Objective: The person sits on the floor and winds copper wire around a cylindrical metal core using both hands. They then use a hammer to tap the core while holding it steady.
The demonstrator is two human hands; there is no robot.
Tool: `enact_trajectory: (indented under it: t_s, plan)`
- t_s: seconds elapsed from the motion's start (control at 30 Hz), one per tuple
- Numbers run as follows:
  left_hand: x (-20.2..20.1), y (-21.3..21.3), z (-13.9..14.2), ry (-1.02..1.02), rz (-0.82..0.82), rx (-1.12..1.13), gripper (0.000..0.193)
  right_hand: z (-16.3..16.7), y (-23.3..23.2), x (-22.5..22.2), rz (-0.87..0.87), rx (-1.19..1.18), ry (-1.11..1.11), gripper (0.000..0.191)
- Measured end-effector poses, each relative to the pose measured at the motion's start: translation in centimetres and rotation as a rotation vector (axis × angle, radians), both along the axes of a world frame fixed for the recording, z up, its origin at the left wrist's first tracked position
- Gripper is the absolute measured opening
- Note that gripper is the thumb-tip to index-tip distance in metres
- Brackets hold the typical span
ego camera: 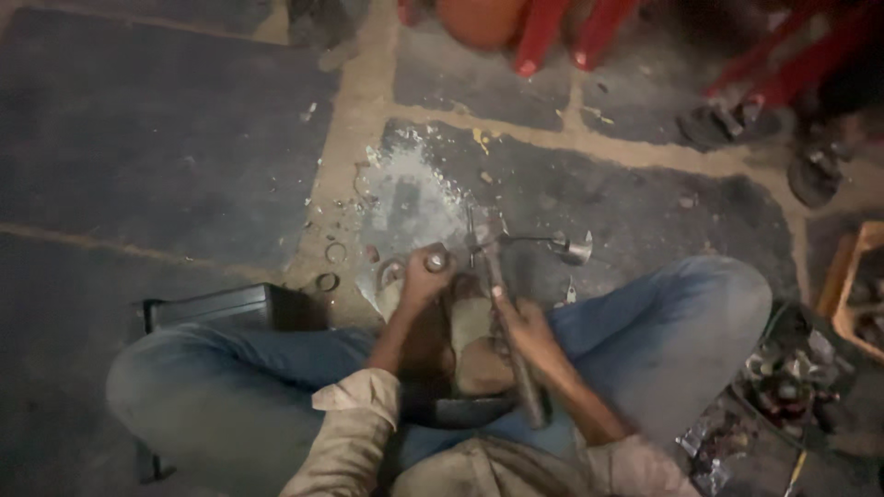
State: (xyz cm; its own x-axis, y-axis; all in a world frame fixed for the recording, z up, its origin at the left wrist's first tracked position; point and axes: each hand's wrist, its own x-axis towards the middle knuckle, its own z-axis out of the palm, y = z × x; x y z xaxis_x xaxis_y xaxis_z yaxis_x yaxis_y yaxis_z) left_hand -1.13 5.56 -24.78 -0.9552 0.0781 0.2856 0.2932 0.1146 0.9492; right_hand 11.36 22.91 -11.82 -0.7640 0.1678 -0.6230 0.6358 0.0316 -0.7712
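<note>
Left hand, just left of frame centre, clenched around a small round metal piece: pale grey, shiny on top, only its upper end showing above the fingers, rest hidden in the grip. Right hand, slightly lower and to the right, wrapped around the long dull-grey handle of a hammer, handle slanting from lower centre up toward the metal head, head just beside the round piece; touching or apart, cannot tell. Below and between both hands, a bare foot with a pale sole, then blue-jeaned legs folded to either side and beige sleeves at the bottom edge. Right of the hammer head, a small funnel-shaped metal part on a thin rod. Left of centre, loose metal rings on the stone floor, with a scuffed, silvery patch of shavings above the hands. Dark box at mid-left. Red plastic chair legs along the top edge, sandals at upper right, wooden crate at the right edge, clutter of small parts at lower right.
</note>
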Motion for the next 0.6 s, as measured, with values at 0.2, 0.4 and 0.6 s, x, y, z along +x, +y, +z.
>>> enact_trajectory:
  t_s: [0.2, 0.4, 0.6]
  plan:
    - [0.0, 0.3, 1.0, -0.246, -0.084, -0.048, 0.021, 6.0, -0.8, -0.6, 0.355, 0.675, 0.473, 0.051]
    - [-0.3, 0.4, 0.1, -0.331, -0.002, -0.062, 0.021, 4.9, -1.5, -1.6, 0.594, 0.887, 0.458, 0.05]
    - [-0.8, 0.3, 0.5, -0.242, -0.038, 0.024, 0.025, 3.8, 3.0, -1.1, 0.553, 0.917, 0.531, 0.05]
